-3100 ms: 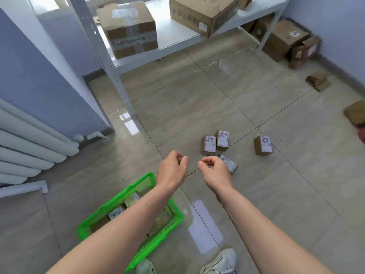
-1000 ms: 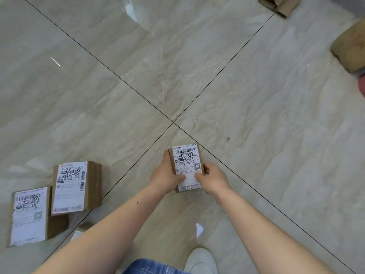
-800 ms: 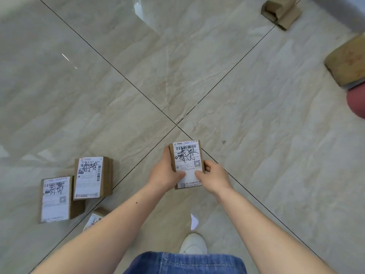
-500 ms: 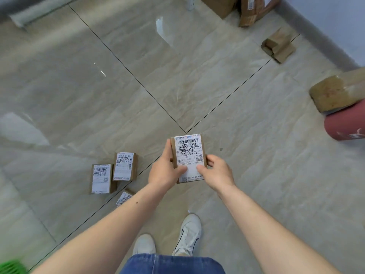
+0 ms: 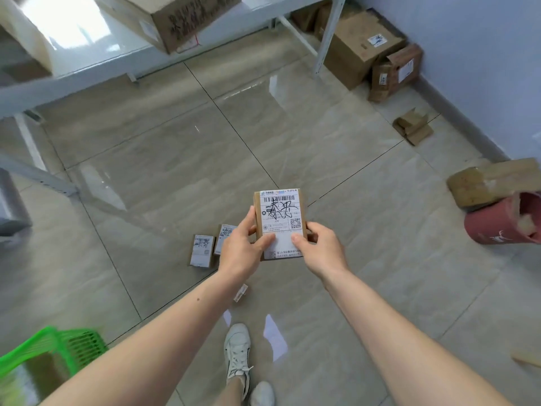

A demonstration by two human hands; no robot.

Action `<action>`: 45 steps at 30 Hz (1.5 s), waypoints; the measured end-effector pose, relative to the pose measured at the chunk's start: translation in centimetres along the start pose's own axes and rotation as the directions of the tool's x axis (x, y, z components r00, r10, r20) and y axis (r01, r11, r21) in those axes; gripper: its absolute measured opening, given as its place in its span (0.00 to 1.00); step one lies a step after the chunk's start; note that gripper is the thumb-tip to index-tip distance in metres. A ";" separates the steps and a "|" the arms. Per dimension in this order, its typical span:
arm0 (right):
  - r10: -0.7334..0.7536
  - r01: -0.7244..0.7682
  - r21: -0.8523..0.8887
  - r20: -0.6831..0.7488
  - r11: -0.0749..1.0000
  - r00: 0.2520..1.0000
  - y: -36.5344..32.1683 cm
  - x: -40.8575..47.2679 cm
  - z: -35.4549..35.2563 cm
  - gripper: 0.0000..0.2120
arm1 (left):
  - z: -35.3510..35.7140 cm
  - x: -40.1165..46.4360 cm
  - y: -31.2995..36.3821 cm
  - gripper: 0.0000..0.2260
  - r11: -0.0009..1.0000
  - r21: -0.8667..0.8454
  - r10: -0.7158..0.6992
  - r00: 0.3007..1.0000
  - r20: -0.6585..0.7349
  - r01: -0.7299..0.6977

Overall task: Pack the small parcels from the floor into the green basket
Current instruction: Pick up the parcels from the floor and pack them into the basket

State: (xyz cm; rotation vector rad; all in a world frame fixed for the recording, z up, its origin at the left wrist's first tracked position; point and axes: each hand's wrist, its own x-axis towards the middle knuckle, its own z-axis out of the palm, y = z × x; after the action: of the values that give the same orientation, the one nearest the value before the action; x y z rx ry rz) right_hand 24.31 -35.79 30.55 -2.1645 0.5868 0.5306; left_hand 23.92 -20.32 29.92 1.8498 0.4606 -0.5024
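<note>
A small brown parcel (image 5: 281,212) with a white shipping label is held up over the floor, label facing me. My left hand (image 5: 241,249) grips its left edge and my right hand (image 5: 320,250) grips its right edge. Two more small parcels lie side by side on the tiles, one (image 5: 201,250) fully visible, the other (image 5: 223,237) partly behind my left hand. A third parcel (image 5: 241,293) peeks out beside my left forearm. The green basket (image 5: 44,345) shows at the lower left edge, blurred, its contents unclear.
A white metal shelf (image 5: 87,68) with a large carton (image 5: 181,22) spans the top. Cartons (image 5: 360,51) stand under its right end by the blue wall. Flattened cardboard (image 5: 412,128), a taped package (image 5: 494,181) and a red object (image 5: 497,227) lie at right. My white shoe (image 5: 237,353) is below.
I have risen with the parcel still held in both hands; the floor parcels look smaller and farther. The shelf, cartons and green basket have come into view.
</note>
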 end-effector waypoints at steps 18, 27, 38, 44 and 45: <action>-0.234 0.287 -0.155 0.288 0.945 0.929 -5.6 -19.6 17.2 0.18 | -17.6 -18.1 -15.7 0.25 0.975 -0.198 -0.157 0.935 -0.318 0.097; -0.257 0.350 -0.194 0.384 0.916 0.887 -7.1 -30.5 32.7 0.18 | -29.6 -26.0 -28.1 0.18 0.967 -0.203 -0.230 0.878 -0.420 0.156; -0.174 0.267 -0.215 0.373 0.939 0.911 -5.4 -37.8 50.0 0.15 | -38.9 -28.3 -43.0 0.14 0.952 -0.120 -0.306 0.829 -0.469 0.283; -0.107 0.252 -0.357 0.379 0.899 0.919 -2.5 -34.8 56.4 0.15 | -38.3 -24.7 -49.5 0.09 0.929 -0.177 -0.369 0.770 -0.521 0.326; -0.092 0.242 -0.376 0.375 0.894 0.923 -1.9 -33.9 57.5 0.15 | -38.1 -23.7 -50.6 0.09 0.927 -0.184 -0.373 0.767 -0.523 0.326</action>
State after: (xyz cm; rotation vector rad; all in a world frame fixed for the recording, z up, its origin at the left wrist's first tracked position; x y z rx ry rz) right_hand -11.74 18.74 16.88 -2.4060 0.0851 0.9908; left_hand -18.72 29.95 14.78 1.8166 1.2219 -0.1727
